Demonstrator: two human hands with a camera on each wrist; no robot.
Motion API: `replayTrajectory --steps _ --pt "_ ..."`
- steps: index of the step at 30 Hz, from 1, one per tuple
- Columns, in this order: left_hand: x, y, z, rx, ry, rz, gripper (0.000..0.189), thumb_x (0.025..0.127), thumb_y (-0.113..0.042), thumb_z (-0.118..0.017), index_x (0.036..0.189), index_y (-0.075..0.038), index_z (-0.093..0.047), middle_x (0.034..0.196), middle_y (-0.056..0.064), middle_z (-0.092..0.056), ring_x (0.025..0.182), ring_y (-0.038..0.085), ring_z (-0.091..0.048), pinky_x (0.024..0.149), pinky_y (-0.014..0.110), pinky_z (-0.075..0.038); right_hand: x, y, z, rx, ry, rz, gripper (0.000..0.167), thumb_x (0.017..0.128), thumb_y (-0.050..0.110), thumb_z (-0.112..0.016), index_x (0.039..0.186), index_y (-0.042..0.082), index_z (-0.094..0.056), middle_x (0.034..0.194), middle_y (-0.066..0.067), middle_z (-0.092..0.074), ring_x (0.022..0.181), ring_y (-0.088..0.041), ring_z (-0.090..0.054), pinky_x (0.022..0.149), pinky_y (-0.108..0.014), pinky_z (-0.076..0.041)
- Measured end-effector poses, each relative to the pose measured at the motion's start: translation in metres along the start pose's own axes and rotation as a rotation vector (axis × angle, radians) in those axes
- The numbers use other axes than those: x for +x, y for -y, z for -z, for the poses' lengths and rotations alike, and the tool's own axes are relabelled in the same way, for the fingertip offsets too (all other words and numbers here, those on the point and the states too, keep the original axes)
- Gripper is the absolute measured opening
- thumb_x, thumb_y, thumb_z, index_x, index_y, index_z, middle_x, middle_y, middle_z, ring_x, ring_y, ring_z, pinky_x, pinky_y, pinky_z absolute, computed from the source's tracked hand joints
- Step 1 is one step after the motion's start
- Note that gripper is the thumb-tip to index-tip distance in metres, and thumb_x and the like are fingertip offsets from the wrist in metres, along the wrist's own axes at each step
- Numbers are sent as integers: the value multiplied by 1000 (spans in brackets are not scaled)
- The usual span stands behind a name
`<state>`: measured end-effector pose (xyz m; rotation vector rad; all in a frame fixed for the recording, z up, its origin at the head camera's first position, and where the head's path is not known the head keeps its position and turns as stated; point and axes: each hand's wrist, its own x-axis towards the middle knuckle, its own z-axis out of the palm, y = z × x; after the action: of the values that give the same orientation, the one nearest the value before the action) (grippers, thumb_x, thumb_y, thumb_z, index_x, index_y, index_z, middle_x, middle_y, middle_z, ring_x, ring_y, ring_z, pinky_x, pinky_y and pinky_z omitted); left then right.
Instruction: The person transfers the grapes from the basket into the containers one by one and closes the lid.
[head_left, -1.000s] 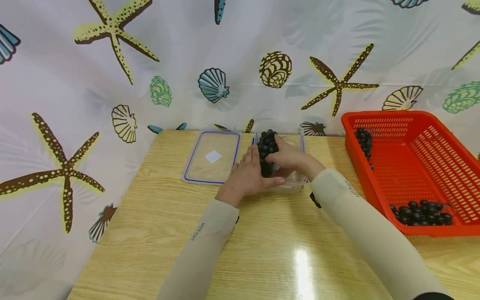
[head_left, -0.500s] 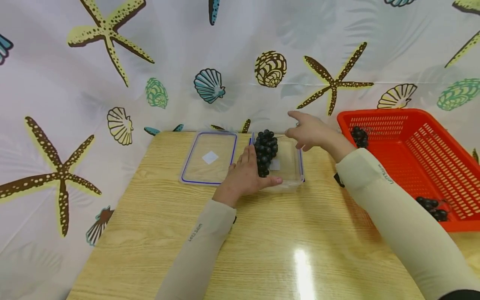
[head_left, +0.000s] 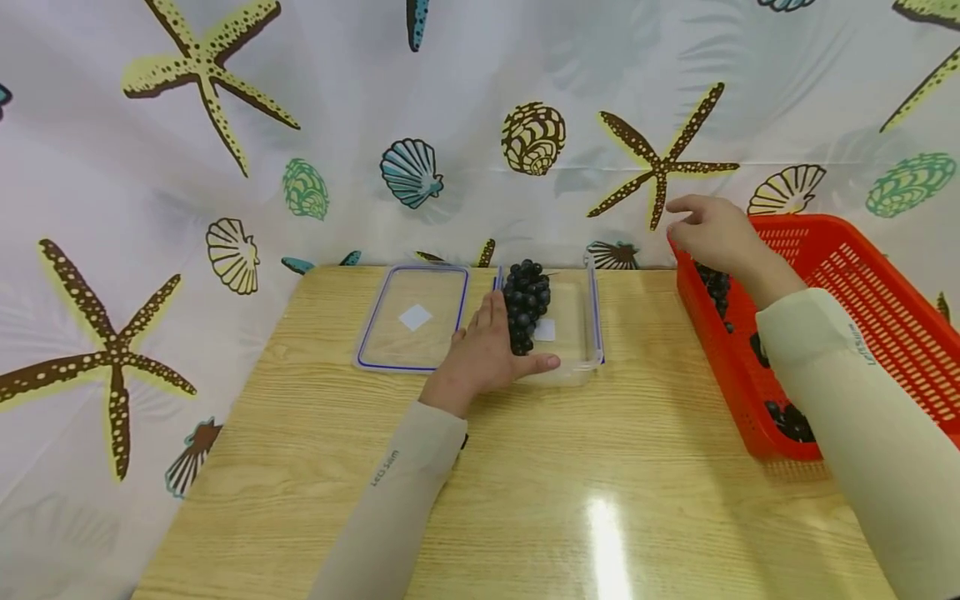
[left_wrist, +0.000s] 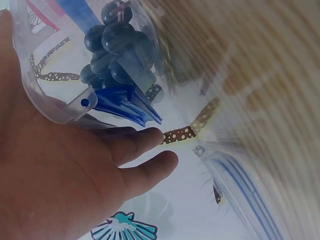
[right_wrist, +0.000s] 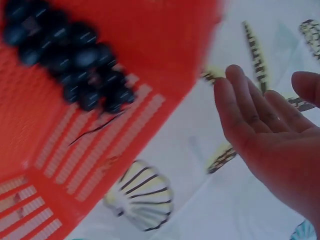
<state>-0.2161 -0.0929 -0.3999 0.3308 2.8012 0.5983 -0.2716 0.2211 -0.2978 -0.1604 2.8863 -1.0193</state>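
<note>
At clear rectangular tub (head_left: 573, 321) | round grapes (head_left: 528, 298) inside | left hand (head_left: 483, 350) spread | right hand (head_left: 718, 237) loose, near slotted basket (head_left: 722, 358)

the dark, round-berried bunch of grapes (head_left: 528, 296) has smooth skins with a soft sheen. around it, the clear rectangular container (head_left: 573, 325) is see-through, smooth plastic, and its blue clip (left_wrist: 125, 102) looks like glossy plastic. the clear rectangular blue-edged lid (head_left: 390, 333) is thin plastic too, with a matt, paper-like white square label (head_left: 415, 317). the red slatted basket (head_left: 735, 379) is moulded plastic with a low shine. the pale wood-grain table (head_left: 525, 483) is glossy enough to mirror a light; the white shell-printed backdrop (head_left: 465, 75) is softly rippled cloth, and the beige sleeve (head_left: 393, 508) matt fabric.
</note>
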Motion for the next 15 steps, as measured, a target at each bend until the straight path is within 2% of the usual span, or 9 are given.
replayTrajectory --steps 5,7,9,13,14,15 --pt "0 -1 1 -6 6 -1 132 80 -82 -59 160 -5 10 168 14 7 153 28 0 118 58 -12 2 -40 9 -46 -42 -74 49 102 18 -41 144 -4 -50 133 -33 -52 71 -30 -54 62 -40 -43" --pt "0 -1 2 -4 8 -1 132 80 -82 -59 160 -5 11 168 14 7 153 28 0 118 58 -12 3 -55 10 -80 -23 -78 48 101 16 -42 143 -5 -50 131 -33 -52 67 -27 -50 60 -38 -41" --pt "0 -1 2 -1 10 -2 132 80 -82 -59 160 -5 11 168 14 7 153 27 0 118 58 -13 4 -68 9 -125 33 -66 50 99 11 -44 146 -5 -46 135 -34 -50 65 -26 -46 60 -37 -38" --pt "0 -2 3 -2 12 -2 132 80 -82 -59 160 -4 12 168 14 7 153 27 0 118 58 -12 8 -86 2 -200 190 -26 67 90 1 -49 155 -3 -32 144 -39 -40 80 -34 -47 69 -41 -38" --pt "0 -2 3 -2 12 -3 132 80 -82 -59 160 -4 12 168 14 7 153 28 0 118 58 -12 8 -89 0 -207 231 -27 72 89 -1 -50 157 -2 -28 147 -41 -35 89 -39 -50 74 -45 -41" --pt "0 -2 3 -1 12 -4 132 80 -82 -59 160 -4 12 168 14 7 153 28 0 118 58 -12 8 -90 -2 -215 260 -32 76 87 -2 -51 158 -1 -25 149 -43 -29 105 -45 -48 80 -49 -41"
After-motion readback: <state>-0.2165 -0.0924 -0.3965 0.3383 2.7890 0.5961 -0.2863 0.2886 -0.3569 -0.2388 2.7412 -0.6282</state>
